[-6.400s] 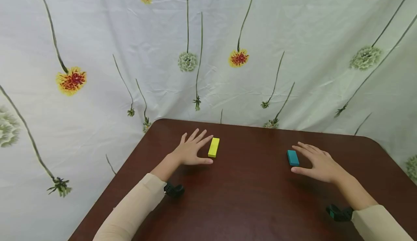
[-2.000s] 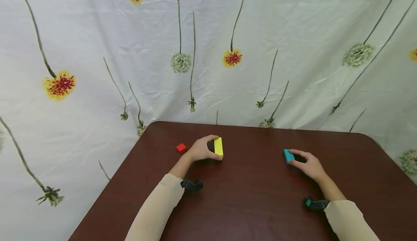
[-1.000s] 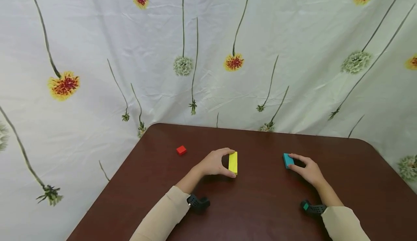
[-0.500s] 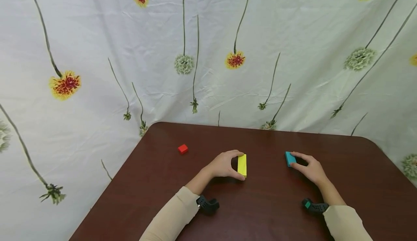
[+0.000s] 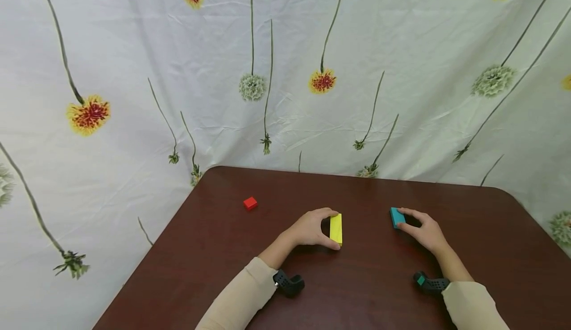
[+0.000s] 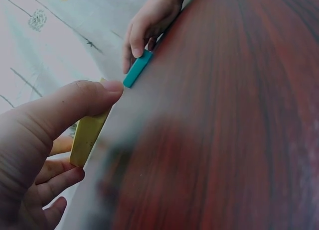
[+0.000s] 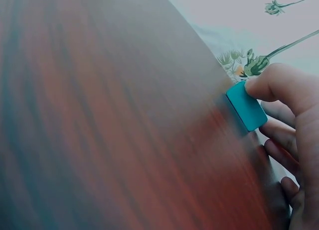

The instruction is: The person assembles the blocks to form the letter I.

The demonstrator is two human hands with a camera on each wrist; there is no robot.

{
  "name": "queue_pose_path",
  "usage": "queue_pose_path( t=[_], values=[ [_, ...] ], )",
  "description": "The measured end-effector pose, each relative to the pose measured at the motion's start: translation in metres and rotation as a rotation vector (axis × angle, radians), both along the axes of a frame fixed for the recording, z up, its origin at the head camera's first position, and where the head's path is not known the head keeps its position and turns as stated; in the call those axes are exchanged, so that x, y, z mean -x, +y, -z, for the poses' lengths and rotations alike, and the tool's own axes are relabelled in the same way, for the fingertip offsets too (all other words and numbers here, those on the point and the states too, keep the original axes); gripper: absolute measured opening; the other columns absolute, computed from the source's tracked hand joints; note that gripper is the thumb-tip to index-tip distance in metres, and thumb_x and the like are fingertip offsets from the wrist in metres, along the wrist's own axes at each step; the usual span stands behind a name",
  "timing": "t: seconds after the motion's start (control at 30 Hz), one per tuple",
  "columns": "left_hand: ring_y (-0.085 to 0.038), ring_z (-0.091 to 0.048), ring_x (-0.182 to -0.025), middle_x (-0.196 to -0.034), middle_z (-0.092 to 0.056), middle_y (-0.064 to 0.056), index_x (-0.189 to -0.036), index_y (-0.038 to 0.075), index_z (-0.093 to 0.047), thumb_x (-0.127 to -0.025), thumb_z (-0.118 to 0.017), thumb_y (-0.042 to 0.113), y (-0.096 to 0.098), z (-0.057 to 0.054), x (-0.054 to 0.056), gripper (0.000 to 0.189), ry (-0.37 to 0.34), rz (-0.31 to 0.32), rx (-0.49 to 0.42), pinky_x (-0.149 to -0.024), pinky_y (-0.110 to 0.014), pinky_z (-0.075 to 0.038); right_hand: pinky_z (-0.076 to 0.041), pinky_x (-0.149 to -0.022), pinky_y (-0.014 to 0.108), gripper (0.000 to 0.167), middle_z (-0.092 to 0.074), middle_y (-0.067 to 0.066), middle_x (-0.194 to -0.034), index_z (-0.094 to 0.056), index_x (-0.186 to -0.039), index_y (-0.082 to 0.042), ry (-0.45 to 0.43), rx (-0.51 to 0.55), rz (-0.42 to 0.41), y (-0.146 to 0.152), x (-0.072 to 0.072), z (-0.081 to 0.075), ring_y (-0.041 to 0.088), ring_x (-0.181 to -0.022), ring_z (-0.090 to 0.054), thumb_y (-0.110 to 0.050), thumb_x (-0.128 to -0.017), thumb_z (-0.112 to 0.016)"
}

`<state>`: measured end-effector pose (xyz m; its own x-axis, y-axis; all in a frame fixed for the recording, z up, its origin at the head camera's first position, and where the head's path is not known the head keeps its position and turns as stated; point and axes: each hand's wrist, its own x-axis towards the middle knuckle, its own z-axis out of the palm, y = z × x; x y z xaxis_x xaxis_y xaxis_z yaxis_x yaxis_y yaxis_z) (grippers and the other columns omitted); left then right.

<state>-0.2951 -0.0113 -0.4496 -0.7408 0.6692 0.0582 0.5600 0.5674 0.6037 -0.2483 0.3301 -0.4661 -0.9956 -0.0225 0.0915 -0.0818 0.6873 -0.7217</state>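
A yellow rectangular block is pinched between the thumb and fingers of my left hand, near the middle of the table. In the left wrist view my thumb lies over one end of the yellow block, and fingers touch its other end. Farther right, my right hand pinches a blue block by its ends. The right wrist view shows the blue block between thumb and fingers. Whether either block touches the table cannot be made out.
A small red block lies alone on the far left of the dark brown table. Behind the table's back edge hangs a pale curtain with printed flowers. Dark straps with small devices sit on both wrists.
Both hands have gone from spread fingers to gripping their blocks. The left hand has carried the yellow block rightward and nearer, slowing lately. The red block came into view; the blue one barely moved.
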Motion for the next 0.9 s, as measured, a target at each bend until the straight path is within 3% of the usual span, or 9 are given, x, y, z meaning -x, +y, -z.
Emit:
queue_pose_path(
  t=[0.9],
  values=[
    [-0.019, -0.042, -0.134, -0.146, -0.046, -0.003, -0.145, 0.013, -0.048, -0.074, -0.083, 0.046, 0.008, 0.011, -0.003, 0.085, 0.05, 0.013, -0.022, -0.107, -0.035, -0.036, -0.025, -0.098, 0.072, 0.062, -0.033, 0.031, -0.147, -0.048, -0.142, -0.002, 0.011, -0.007, 0.004, 0.001, 0.001, 0.001, 0.054, -0.134, -0.024, -0.038, -0.095, -0.064]
  ],
)
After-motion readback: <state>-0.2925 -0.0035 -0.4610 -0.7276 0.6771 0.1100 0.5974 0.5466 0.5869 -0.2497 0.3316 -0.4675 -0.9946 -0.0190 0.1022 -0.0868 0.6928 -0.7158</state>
